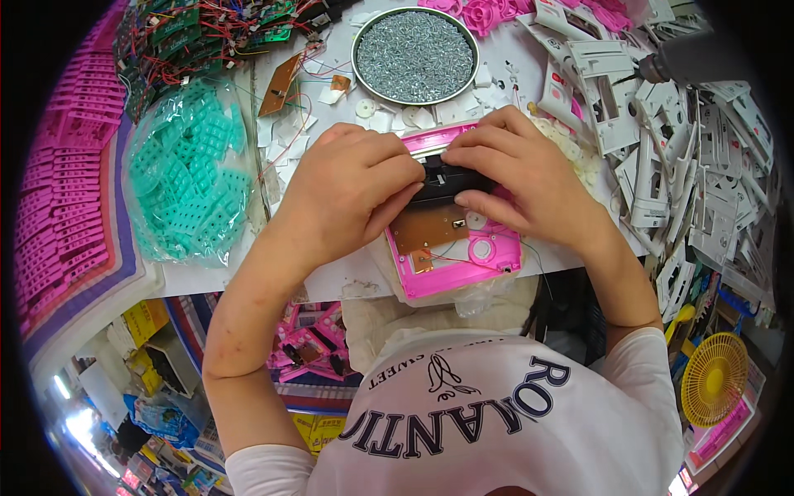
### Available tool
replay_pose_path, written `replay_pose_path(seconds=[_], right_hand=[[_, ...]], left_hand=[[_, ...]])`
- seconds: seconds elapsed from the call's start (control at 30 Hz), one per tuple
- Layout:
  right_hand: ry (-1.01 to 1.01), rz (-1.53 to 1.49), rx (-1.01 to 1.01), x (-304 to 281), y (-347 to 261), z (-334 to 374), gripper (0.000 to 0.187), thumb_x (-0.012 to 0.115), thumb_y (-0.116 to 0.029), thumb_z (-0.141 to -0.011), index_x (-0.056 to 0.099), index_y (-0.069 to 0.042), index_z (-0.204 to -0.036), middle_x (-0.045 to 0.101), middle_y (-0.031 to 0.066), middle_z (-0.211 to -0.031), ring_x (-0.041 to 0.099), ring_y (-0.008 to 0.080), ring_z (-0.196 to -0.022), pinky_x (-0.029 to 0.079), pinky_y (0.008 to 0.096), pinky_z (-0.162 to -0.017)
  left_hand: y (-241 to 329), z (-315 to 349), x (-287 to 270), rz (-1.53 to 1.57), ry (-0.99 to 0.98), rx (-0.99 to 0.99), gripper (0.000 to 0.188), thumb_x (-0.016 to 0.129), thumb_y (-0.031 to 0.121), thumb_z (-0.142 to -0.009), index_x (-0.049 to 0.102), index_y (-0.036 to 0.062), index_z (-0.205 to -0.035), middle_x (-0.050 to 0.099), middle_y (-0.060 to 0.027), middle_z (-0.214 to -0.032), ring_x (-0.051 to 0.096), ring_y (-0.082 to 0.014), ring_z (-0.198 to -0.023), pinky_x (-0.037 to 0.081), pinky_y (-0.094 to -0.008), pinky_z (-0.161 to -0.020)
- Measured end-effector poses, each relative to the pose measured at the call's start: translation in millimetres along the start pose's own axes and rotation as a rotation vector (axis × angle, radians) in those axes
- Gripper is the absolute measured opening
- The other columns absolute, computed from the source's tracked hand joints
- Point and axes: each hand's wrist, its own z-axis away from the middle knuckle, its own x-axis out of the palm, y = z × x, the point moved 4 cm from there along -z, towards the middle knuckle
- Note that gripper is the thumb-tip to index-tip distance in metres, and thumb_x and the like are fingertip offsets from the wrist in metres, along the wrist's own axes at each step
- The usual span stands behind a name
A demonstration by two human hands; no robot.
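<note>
Pink plastic housing [422, 283] is lying near the bench's [343, 271] front edge, bare surface flanking it, while the left hand [346, 178] and right hand [529, 169] are pinching a black part [442, 188] over it.

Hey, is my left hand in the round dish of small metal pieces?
No, the left hand and right hand both hold the black part at the pink casing.

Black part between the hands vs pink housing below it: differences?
Colour: the black part is dark; the pink housing is bright pink.
Size: the black part is smaller than the pink housing.
Pose: the left hand and right hand grip the black part; the pink housing lies beneath it.
Shared: both are partly covered.
</note>
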Motion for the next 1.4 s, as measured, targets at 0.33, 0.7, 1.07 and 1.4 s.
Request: replay_pose_path(seconds=[0.33, 0.7, 1.07, 1.4], right_hand=[[0.02, 0.005, 0.021, 3.0, 3.8, -2.3, 0.04, 0.08, -0.021, -0.078, 0.068, -0.005, -0.112, 0.066, 0.0092, -0.108, 0.057, 0.0325, -0.104, 0.052, 0.041, -0.09], [0.021, -0.051, 0.006, 1.8, 4.3, -5.2, 0.038, 0.079, -0.019, -0.078, 0.067, -0.006, -0.112, 0.066, 0.0093, -0.11, 0.057, 0.0333, -0.104, 0.052, 0.042, -0.089], [0.013, 0.169, -0.082, 3.2, -16.9, -11.6, 0.028, 0.073, -0.014, -0.071, 0.063, -0.007, -0.097, 0.061, 0.0055, -0.101, 0.058, 0.029, -0.102, 0.056, 0.0376, -0.074], [0.046, 0.373, -0.106, 0.9, -40.5, -6.9, 0.022, 0.067, -0.02, -0.071, 0.064, -0.005, -0.086, 0.057, 0.0041, -0.087, 0.057, 0.0231, -0.093, 0.052, 0.0336, -0.07]], left_hand=[[-6.9, -18.5, -3.8, 0.048, -0.167, -0.091, 0.012, 0.074, 0.005, -0.08, 0.065, 0.0053, -0.088, 0.061, -0.0091, -0.081, 0.063, -0.0299, -0.077, 0.05, -0.0389, -0.065], [-2.1, -26.9, -3.2, -0.152, -0.261, 0.021, 0.012, 0.072, 0.008, -0.079, 0.062, 0.0061, -0.086, 0.058, -0.0083, -0.082, 0.063, -0.0289, -0.075, 0.05, -0.0414, -0.062], [32.6, 4.2, 2.8, -0.135, -0.137, -0.198, 0.027, 0.069, 0.003, -0.082, 0.069, 0.0019, -0.109, 0.068, -0.0131, -0.101, 0.068, -0.031, -0.088, 0.055, -0.0398, -0.074], [-4.4, -12.5, 5.5, 0.309, -0.13, -0.596, 0.012, 0.075, 0.01, -0.087, 0.072, -0.0009, -0.089, 0.067, -0.0046, -0.075, 0.058, -0.0097, -0.065, 0.047, -0.0275, -0.059]])
